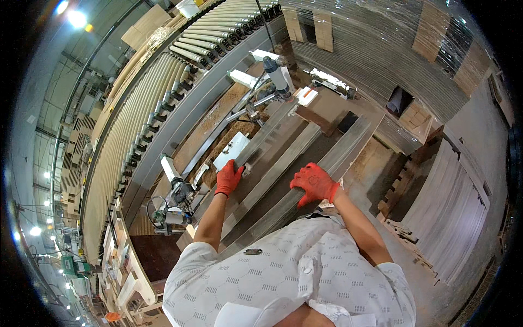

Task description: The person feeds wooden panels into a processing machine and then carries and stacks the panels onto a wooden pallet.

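Note:
Red gloves cover both of my hands. My left hand point(230, 178) closes over the edge of the far grey board point(262, 136), beside a white plate point(231, 151). Across the near grey boards point(343, 150) lies my right hand point(314, 184), its fingers curled over their edge. Between the two hands another long grey board point(278, 164) runs diagonally, apart from the others, on a dark worktable. Beyond the left hand, a grey cylindrical machine head point(278, 76) on white brackets stands near the far board's upper end.
A long roller conveyor point(144, 103) curves along the left, behind a grey rail. A second clamp-like machine unit point(177, 191) stands left of my left arm. Film-wrapped stacked boards point(370, 49) rise at the back right. More boards point(449, 212) lie on a wooden pallet at right.

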`<action>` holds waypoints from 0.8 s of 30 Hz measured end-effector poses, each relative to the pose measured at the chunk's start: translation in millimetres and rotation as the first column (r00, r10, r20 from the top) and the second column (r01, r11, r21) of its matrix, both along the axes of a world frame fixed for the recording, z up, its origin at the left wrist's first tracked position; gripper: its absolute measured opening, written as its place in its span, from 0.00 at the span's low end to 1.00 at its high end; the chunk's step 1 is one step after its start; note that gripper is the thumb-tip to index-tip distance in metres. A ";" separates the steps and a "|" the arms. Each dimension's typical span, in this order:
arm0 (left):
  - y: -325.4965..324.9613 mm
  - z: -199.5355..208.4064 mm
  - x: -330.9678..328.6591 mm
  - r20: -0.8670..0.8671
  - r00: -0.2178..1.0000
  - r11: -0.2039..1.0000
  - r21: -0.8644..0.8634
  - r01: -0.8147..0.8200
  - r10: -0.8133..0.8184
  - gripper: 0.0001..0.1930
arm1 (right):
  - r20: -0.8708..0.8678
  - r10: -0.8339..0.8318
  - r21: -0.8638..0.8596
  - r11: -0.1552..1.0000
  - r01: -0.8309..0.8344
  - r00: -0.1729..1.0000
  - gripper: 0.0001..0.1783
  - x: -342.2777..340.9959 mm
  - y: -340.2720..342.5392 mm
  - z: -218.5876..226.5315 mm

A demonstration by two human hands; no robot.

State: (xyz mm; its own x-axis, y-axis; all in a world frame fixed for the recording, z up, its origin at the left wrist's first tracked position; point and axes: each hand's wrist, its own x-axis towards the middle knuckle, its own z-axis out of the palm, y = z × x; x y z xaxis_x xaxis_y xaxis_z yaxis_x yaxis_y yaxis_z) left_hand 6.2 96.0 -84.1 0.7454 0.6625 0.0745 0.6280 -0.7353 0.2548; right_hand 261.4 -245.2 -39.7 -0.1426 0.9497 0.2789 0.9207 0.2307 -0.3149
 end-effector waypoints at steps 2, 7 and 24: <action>-5.1 5.0 -0.5 0.012 0.999 0.999 -0.002 0.037 -0.037 0.31 | -0.017 -0.007 0.015 1.000 0.007 1.000 0.35 -4.7 -2.6 1.1; -53.6 19.4 -3.2 0.054 0.995 0.987 -0.135 0.087 -0.080 0.30 | -0.001 -0.029 -0.082 0.996 0.029 1.000 0.35 -6.2 -2.0 13.3; -152.8 37.9 -53.9 -0.058 0.993 0.988 0.110 0.109 -0.104 0.37 | -0.152 0.081 -0.053 0.995 -0.090 0.985 0.34 -6.4 -1.8 16.7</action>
